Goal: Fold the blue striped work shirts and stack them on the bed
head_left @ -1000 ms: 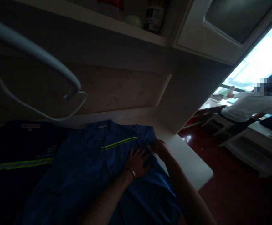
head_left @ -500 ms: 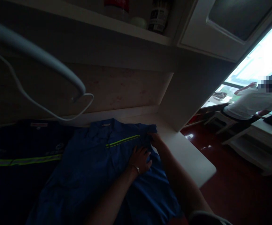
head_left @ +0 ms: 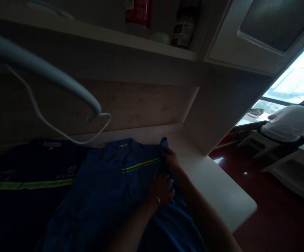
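A blue work shirt (head_left: 107,189) with a yellow-green reflective stripe lies spread on the white table (head_left: 220,189). My left hand (head_left: 161,189), a bracelet at the wrist, presses on the shirt's right side with its fingers curled into the cloth. My right hand (head_left: 170,158) grips the shirt's right edge near the shoulder and lifts a small fold of cloth there. The two hands are close together, the right a little beyond the left.
A dark navy garment (head_left: 20,185) with a reflective band lies to the left. A white curved arm with a cable (head_left: 49,75) hangs over the table. Bottles stand on a shelf (head_left: 141,36) above. A person in white (head_left: 290,122) sits at the far right.
My right hand has slid up along the shirt's right edge and closed on the cloth. My left hand's fingers have curled. The view has tilted slightly down and left.
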Available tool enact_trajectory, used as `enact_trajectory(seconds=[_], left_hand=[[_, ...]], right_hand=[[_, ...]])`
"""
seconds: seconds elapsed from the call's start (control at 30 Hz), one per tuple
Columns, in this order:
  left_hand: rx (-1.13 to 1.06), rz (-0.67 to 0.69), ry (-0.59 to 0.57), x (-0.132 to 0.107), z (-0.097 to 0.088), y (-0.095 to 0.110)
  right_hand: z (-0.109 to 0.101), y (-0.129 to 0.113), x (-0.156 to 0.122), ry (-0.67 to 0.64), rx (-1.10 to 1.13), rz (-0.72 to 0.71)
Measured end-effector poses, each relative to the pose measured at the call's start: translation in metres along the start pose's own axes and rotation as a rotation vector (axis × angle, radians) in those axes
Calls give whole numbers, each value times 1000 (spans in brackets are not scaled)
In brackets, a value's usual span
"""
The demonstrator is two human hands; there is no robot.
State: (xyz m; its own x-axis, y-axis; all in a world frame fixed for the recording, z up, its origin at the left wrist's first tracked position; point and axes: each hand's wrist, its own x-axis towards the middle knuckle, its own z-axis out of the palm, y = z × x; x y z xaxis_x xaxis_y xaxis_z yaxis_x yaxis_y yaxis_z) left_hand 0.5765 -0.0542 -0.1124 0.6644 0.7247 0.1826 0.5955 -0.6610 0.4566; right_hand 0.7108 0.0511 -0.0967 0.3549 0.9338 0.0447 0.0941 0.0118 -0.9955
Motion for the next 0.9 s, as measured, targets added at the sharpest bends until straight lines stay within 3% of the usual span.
enact_trajectory(seconds=[0.07,0.17,0.23,0.27,0.37,0.43,0.53,0.63,0.8,0.9], left_hand=[[1,-5,10,0,0,1],[11,-16,17,-1,-4,3],[16,-22,12,-1,-6,4],[14,-22,7,-1,-7,5],[1,-26,-18,0,-8,5],[-4,-27,-29,0,-8,4],[-12,0,-40,0,-9,2],[3,28,-55,1,-10,2],[112,85,-13,-13,-16,23],[39,39,132,-56,-38,47]], right_hand=[[8,-8,-8,-187,-196,-108],[18,-21,-23,-632,-461,-203],[23,-28,-30,-771,-523,-219],[25,-32,-30,-740,-531,-227],[31,-37,-23,-403,-586,-314],[36,-32,-14,-285,-752,-396],[44,-11,-4,-373,-1101,-409],[49,12,0,-443,-1267,-366],[50,17,-3,-398,-1273,-421],[48,6,-9,-305,-1131,-482]])
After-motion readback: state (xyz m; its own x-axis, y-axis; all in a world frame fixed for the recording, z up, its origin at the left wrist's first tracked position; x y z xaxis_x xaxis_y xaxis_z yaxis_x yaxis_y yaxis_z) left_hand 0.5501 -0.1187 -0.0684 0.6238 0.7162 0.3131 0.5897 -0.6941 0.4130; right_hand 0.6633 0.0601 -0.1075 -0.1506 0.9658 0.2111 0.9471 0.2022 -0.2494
